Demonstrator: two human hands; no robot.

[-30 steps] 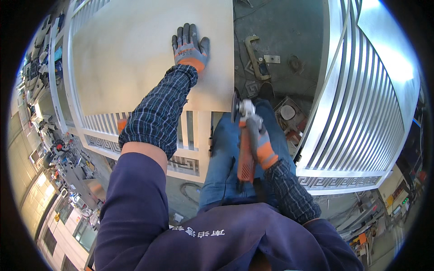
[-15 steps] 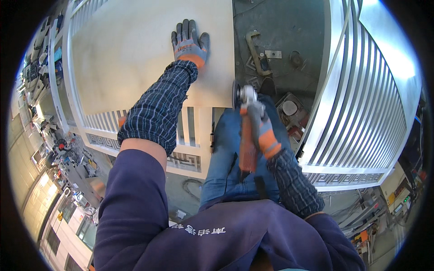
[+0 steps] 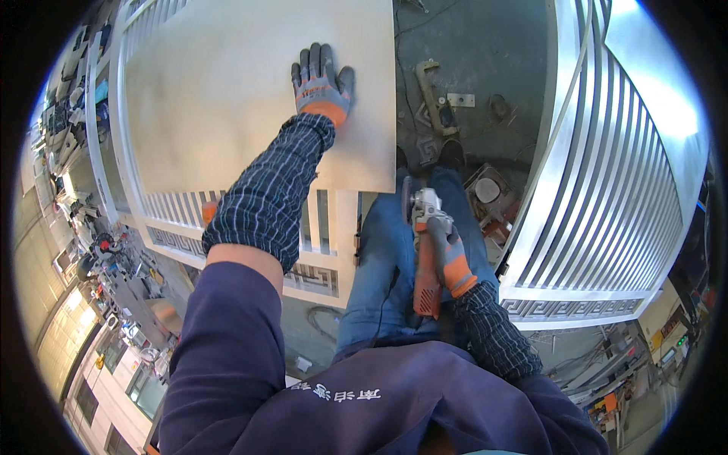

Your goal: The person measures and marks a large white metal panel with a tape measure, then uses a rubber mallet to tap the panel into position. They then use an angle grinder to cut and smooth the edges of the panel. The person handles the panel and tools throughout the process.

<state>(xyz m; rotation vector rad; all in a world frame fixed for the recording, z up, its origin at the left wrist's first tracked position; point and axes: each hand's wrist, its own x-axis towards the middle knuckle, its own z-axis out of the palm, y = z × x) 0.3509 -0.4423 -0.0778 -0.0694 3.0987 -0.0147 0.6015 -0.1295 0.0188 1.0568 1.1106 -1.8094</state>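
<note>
Gloved in grey and orange, my left hand (image 3: 321, 85) lies flat with fingers spread on a large pale sheet panel (image 3: 227, 114). The panel rests over a white slatted metal gate (image 3: 322, 227). My right hand (image 3: 449, 254), in a matching glove, is closed round a red angle grinder (image 3: 427, 277) above my thighs. Its silver head points away from me, and the disc (image 3: 407, 199) stands on edge just off the panel's near right corner. The disc looks apart from the panel. A dark cord trails from the grinder's rear end.
Another white slatted gate (image 3: 599, 189) stands at the right. On the dark floor between lie a C-shaped clamp (image 3: 434, 98), a small metal plate (image 3: 461, 100) and a dusty tool with a round white part (image 3: 487, 188). Cluttered equipment (image 3: 129, 280) lines the far left.
My right hand has drawn the grinder back toward me and slightly right, away from the panel's right edge. My left hand stays flat on the panel; the whole view has shifted slightly.
</note>
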